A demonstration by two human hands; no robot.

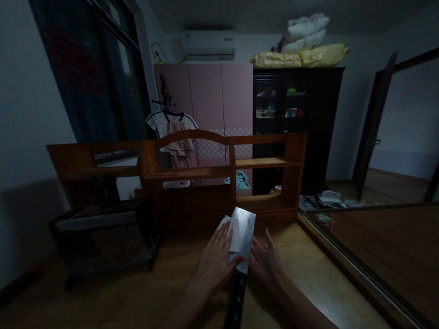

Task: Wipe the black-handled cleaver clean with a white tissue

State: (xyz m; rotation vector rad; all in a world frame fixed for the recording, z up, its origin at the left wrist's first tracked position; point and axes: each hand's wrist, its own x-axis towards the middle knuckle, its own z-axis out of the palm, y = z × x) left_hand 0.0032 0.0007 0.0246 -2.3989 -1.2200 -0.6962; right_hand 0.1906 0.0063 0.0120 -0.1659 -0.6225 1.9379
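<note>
A cleaver with a shiny broad blade [243, 229] and a dark handle [235, 304] lies on the wooden desk [139, 300], its handle pointing toward me. My left hand [215, 265] rests on the blade's left side, fingers stretched flat and thumb across the blade's lower edge. A pale white thing [223, 224] shows just beyond those fingertips; I cannot make out what it is. My right hand [267, 261] lies to the right of the blade, thumb raised and fingers reaching toward the blade's edge. Neither hand is on the handle.
A wooden shelf unit [190, 174] stands at the back of the desk. A dark glass box [104, 232] sits at the left. A framed wooden panel [398, 252] lies to the right. Behind are a pink wardrobe [207, 100], a dark cabinet [298, 109] and an open door [374, 123].
</note>
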